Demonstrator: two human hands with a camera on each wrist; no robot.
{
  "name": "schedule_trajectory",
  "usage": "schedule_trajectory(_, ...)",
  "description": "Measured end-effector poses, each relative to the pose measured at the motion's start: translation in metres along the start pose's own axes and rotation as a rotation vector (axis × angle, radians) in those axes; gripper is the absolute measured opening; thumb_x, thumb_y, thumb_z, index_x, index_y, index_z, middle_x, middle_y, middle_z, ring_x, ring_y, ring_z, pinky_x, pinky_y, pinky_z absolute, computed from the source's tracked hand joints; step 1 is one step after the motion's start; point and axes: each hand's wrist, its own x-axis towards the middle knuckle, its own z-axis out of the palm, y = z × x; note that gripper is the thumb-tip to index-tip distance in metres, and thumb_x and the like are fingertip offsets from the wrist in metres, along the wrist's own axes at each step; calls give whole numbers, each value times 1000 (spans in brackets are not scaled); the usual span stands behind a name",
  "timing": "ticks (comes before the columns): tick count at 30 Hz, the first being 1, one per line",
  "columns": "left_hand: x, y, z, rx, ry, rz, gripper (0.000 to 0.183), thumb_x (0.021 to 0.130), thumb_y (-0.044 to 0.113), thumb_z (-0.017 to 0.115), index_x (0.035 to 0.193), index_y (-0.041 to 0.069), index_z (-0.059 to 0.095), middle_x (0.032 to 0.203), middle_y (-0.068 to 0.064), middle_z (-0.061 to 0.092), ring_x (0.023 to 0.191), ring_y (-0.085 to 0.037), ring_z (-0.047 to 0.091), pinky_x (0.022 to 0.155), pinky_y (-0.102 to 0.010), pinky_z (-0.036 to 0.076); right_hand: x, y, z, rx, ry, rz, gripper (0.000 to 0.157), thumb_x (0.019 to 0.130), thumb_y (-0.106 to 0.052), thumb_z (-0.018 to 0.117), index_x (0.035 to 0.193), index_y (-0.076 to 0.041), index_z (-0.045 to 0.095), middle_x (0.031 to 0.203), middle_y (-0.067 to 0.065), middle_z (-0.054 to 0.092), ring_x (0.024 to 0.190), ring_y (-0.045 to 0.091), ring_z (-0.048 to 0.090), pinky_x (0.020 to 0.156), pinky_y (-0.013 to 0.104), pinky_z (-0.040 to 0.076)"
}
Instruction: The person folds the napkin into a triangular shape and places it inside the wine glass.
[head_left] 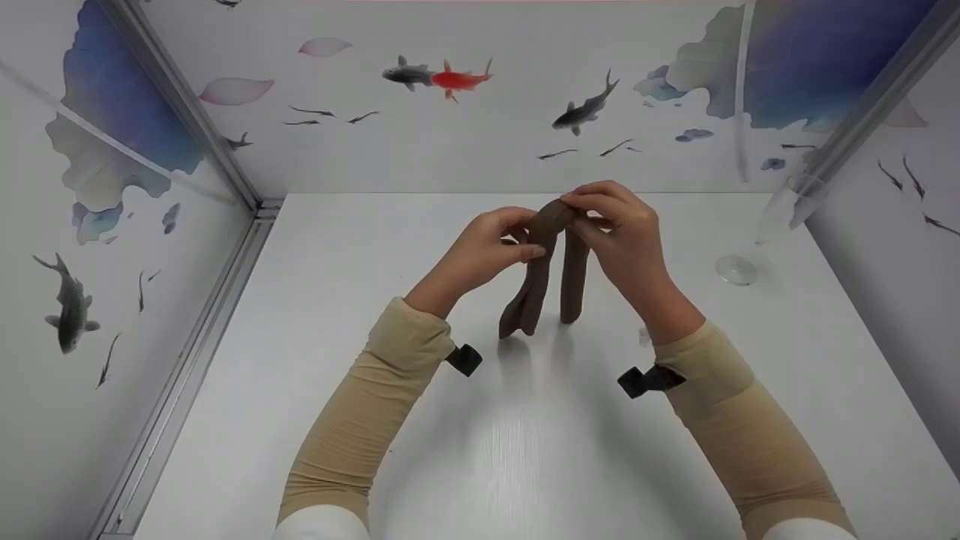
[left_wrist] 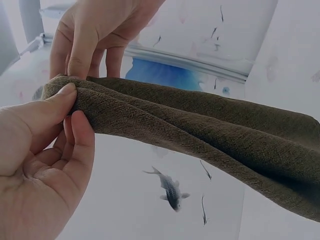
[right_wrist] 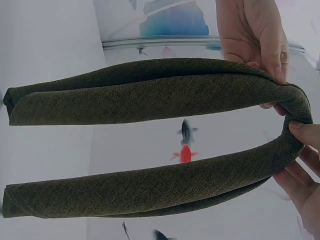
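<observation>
A dark brown cloth (head_left: 537, 277), rolled lengthwise and bent over in the middle, hangs with its two ends pointing down toward the white table. My left hand (head_left: 487, 244) pinches it just below the bend, thumb on the near side. On the other side of the bend, my right hand (head_left: 619, 232) grips it between thumb and fingers. The right wrist view shows the two rolled lengths of the cloth (right_wrist: 150, 97) running apart from the bend. In the left wrist view a fold runs along the cloth (left_wrist: 165, 122).
At the right back of the white table (head_left: 510, 465) stands a clear stemmed glass (head_left: 736, 270). White panels printed with fish and blue shapes enclose the left, back and right sides. A black wrist mount (head_left: 465, 360) juts inward from the left sleeve, another (head_left: 649, 380) from the right.
</observation>
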Motion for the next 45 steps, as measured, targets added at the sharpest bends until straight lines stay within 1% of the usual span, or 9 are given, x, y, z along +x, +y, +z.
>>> schedule_trajectory(4,-1,3,2,-29,2,7,34,90,6,70,123,1,64,108,-7,61,92,-18,60,81,-29,52,1,-1,0,31,18,12,20,88,5,68,106,-1,75,103,9,67,94,18,64,73,21,54)
schedule_trajectory(8,-1,4,5,-32,12,47,31,89,7,71,119,0,65,107,-8,61,93,-18,59,85,-28,50,1,-1,0,68,26,21,22,87,8,67,106,0,74,103,8,67,95,19,65,72,22,55)
schedule_trajectory(19,-4,10,16,-73,101,74,25,88,11,74,110,0,69,101,-6,64,92,-17,60,84,-28,51,3,-2,-1,156,57,14,26,86,12,66,107,0,74,102,7,69,93,21,66,69,24,56)
schedule_trajectory(24,-5,7,23,-166,110,63,30,88,12,74,115,0,68,121,-6,54,103,-18,59,87,-28,50,0,-2,-1,175,46,26,24,87,8,68,107,-2,74,103,3,70,93,18,67,69,26,56)
schedule_trajectory(29,-6,5,29,-252,48,71,40,94,14,67,130,-1,59,145,-8,36,121,-22,53,95,-29,47,-2,-4,0,205,60,65,17,88,4,68,105,0,70,104,3,70,94,17,67,72,27,56)
schedule_trajectory(32,-7,4,31,-241,17,83,42,96,16,63,135,2,56,152,-7,32,133,-16,40,100,-27,43,-3,-6,1,226,69,69,10,89,4,68,98,3,65,106,4,70,95,19,68,73,28,56)
schedule_trajectory(35,-8,4,33,-230,4,98,44,98,16,61,138,1,52,154,-8,31,137,-12,32,102,-25,40,-2,-7,2,220,65,51,6,88,7,67,91,4,63,107,5,70,97,21,67,74,28,56)
schedule_trajectory(38,-9,6,35,-225,13,115,43,98,17,61,137,0,53,153,-9,31,136,-12,33,103,-25,39,-2,-8,2,212,50,37,5,88,9,66,89,4,65,108,7,69,100,23,66,78,29,56)
schedule_trajectory(45,-12,10,38,-173,40,146,36,96,20,64,126,1,62,147,-9,37,133,-13,38,104,-25,37,-7,-9,0,273,45,50,8,86,14,65,91,7,65,108,11,65,101,27,62,88,33,53)
